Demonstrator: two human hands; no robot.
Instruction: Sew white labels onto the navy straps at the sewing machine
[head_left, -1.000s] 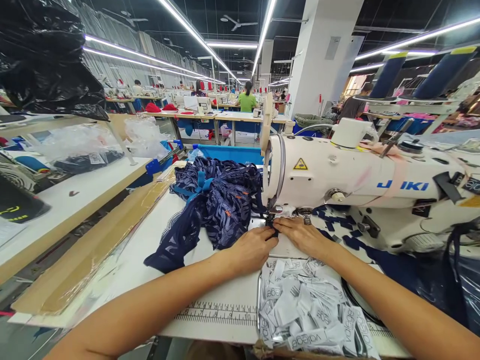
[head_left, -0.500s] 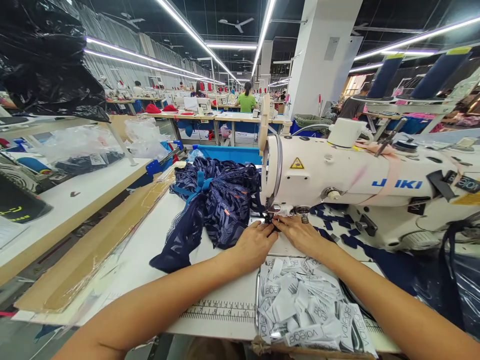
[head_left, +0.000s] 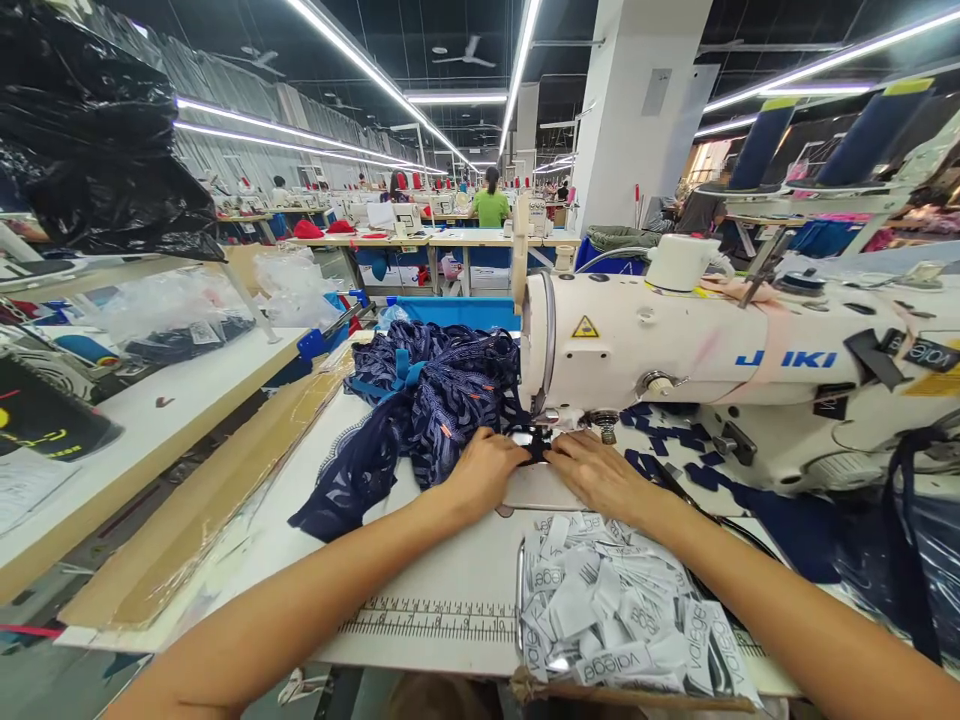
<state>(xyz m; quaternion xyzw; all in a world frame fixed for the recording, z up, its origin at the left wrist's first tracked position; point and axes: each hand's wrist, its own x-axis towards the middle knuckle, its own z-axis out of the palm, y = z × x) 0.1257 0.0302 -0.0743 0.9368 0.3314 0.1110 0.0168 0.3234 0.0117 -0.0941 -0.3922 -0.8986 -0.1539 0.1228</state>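
Observation:
At the needle of the white sewing machine (head_left: 660,340), a small dark navy fabric piece (head_left: 537,446) lies under the presser foot. My left hand (head_left: 486,468) pinches its left side, fingertips just beside the foot. From the right, my right hand (head_left: 592,470) has its fingers pressed together on the same piece; some fingertips are hidden. Left of the needle lies a bundle of navy lace (head_left: 457,400), tied with a blue strip (head_left: 407,370). In front of my right hand, a tray (head_left: 520,610) holds many white printed labels (head_left: 615,610).
Navy fabric scraps (head_left: 675,440) lie behind my right hand. Printed ruler markings (head_left: 427,620) run along the table's front edge. A cardboard strip (head_left: 202,490) lies along the left side, beside another table (head_left: 172,410). Thread cones (head_left: 761,145) stand at the upper right.
My left hand has moved left, away from the needle, and the gap between my hands has widened. More of the dark piece shows at the foot. The view has shifted slightly.

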